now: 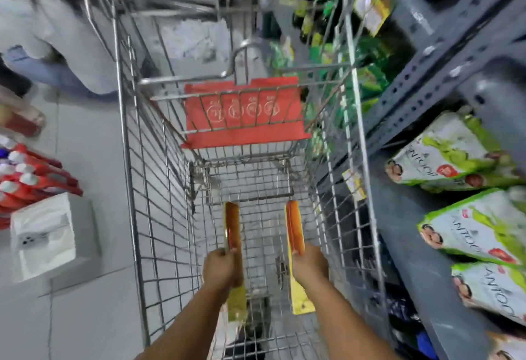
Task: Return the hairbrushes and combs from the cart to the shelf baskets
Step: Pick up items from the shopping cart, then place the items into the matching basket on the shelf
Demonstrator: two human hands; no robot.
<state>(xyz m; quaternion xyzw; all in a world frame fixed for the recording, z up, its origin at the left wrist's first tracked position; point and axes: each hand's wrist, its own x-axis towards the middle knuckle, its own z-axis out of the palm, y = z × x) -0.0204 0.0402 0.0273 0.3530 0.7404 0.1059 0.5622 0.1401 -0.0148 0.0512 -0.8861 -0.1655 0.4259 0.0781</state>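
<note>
With the left hand (222, 267) and right hand (308, 265) each clenched around a carded comb pack, one (234, 228) and the other (294, 226), above the cart (159, 217) near its handle end, lift both straight up clear of the wire sides before turning toward the shelf baskets, not in view.

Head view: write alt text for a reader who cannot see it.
Two bare hands, the left hand and the right hand, each grip a long carded pack, the left pack and the right pack, over a wire shopping cart. A red bag sits in the cart's upper basket. Grey shelving with green-and-white pouches lines the right side.
</note>
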